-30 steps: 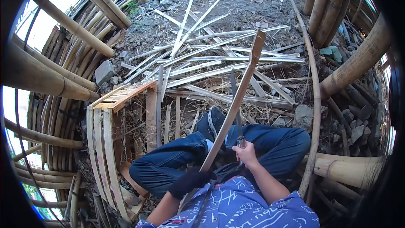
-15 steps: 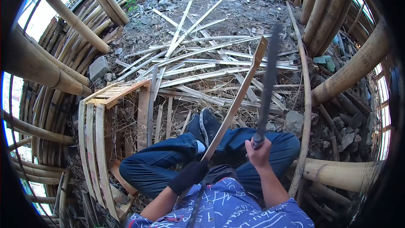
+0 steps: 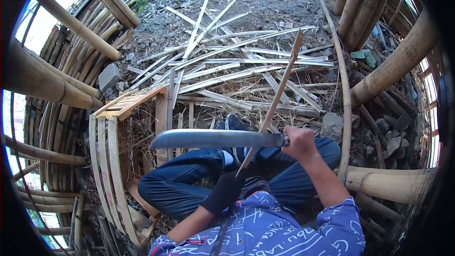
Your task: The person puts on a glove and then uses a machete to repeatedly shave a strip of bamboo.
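My right hand (image 3: pixel 301 143) is closed round the handle of a machete (image 3: pixel 213 138). Its broad blade points left and passes across a bamboo strip (image 3: pixel 276 96) in this view. My left hand (image 3: pixel 224 193), in a black glove, grips the lower end of that strip close to my waist. From there the strip slants up and away to the right, its far end over the pile. Split bamboo strips (image 3: pixel 227 85) lie criss-crossed on the ground beyond my crossed legs.
A slatted wooden crate (image 3: pixel 108 170) stands at my left beside my knee. A grey block (image 3: pixel 109 77) and a rock (image 3: pixel 332 126) sit on the ground. Thick bamboo poles (image 3: pixel 398 73) rise on both sides, and a long pole (image 3: pixel 342 85) lies at the right.
The machete has swung from pointing up and away to lying level across the strip, its tip now to the left. The bamboo strip has turned slightly, edge more towards me.
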Demonstrator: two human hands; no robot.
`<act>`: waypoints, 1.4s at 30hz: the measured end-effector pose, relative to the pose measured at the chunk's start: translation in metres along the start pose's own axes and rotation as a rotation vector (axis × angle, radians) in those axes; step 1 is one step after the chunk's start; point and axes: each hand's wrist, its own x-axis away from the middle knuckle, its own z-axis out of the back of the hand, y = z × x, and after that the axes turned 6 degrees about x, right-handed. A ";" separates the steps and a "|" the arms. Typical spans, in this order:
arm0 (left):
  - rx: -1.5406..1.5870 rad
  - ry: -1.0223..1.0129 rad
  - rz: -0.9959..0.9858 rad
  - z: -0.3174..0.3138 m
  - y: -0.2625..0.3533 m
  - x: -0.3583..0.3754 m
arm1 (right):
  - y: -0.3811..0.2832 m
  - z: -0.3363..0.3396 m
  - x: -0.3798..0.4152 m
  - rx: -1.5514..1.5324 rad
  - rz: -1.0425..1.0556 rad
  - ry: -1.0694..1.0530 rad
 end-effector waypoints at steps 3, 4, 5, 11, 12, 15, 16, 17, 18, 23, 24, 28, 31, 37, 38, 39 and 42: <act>-0.017 -0.031 -0.026 0.000 0.008 -0.001 | 0.010 0.005 -0.009 0.038 0.027 0.032; -0.013 -0.033 -0.020 0.000 0.010 0.001 | 0.014 0.006 -0.012 0.036 0.026 0.024; 0.043 -0.010 0.004 0.000 0.011 0.002 | 0.018 0.006 -0.017 0.052 0.013 0.049; -0.007 -0.068 0.055 0.005 0.010 0.020 | 0.036 0.012 -0.045 0.138 -0.065 0.211; 0.016 -0.111 0.171 0.002 0.008 0.029 | 0.056 0.013 -0.050 0.190 -0.157 0.205; -0.202 -0.129 -0.089 0.003 0.000 0.056 | 0.129 0.025 -0.066 0.262 -0.529 0.260; -0.203 -0.124 -0.096 0.012 0.005 0.054 | 0.146 0.032 -0.067 0.235 -0.595 0.280; -0.072 -0.143 0.101 0.024 0.017 0.054 | 0.158 0.038 -0.062 0.268 -0.638 0.264; 0.062 -0.160 0.300 0.030 0.023 0.054 | 0.165 0.041 -0.056 0.301 -0.680 0.247; 0.210 0.050 0.300 0.037 -0.032 0.043 | 0.135 -0.003 0.000 -0.013 -0.594 0.336; 0.205 0.051 0.305 0.038 -0.031 0.038 | 0.103 -0.004 0.004 -0.089 -0.608 0.329; 0.479 -0.003 0.470 0.038 -0.021 0.022 | 0.003 -0.022 0.023 -0.429 -0.552 0.273; 0.529 -0.042 0.547 0.031 -0.023 0.018 | -0.047 -0.023 0.025 -0.566 -0.398 0.145; 0.096 -0.171 0.294 0.018 -0.030 0.011 | -0.050 -0.024 0.008 -0.189 -0.093 0.050; -0.032 -0.081 0.198 0.014 -0.030 0.012 | -0.044 -0.024 0.004 -0.191 -0.094 0.054; -0.035 -0.080 0.195 0.014 -0.024 0.012 | -0.035 -0.024 -0.001 -0.163 -0.043 0.062; -0.050 -0.057 0.107 0.015 -0.006 0.012 | -0.019 -0.014 -0.013 -0.142 0.051 0.059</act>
